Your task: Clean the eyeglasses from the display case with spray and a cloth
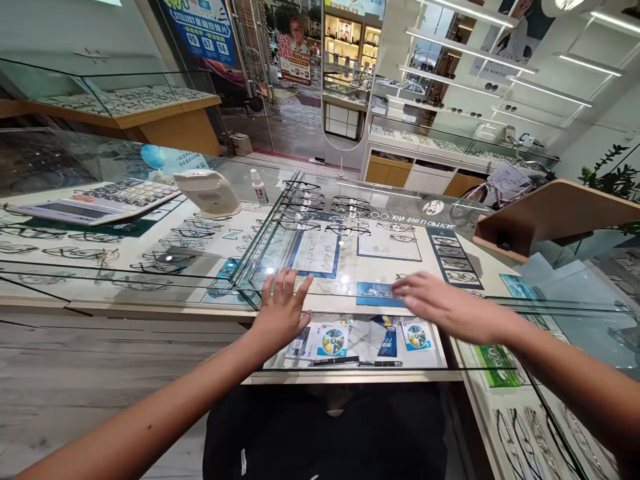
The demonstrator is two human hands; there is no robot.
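Your left hand [283, 308] and right hand [440, 303] rest flat, fingers apart, on the glass top [350, 267] of the near desk. Glass: heavy, stiff, slippery, fragile; hold at edges w/ both palms.

Counter: a glass display counter [450, 213] with a pale wooden edge, bending around a corner.
Top surface: clear glass plate, with reflections of the ceiling lights.
On the glass, left part: a large calculator [95, 202], lying flat and turned at an angle.
Beside the calculator: a small white device [209, 192], standing near it on the right.
Further right: a little spray bottle [259, 187], upright, apart from the device.
Under the glass: rows of eyeglass frames [320, 207], blue cards [376, 294] and small leaflets [333, 340].
Front edge: two black pens [334, 361], lying end to end.
Right end: a raised wooden board [555, 213], tilted.
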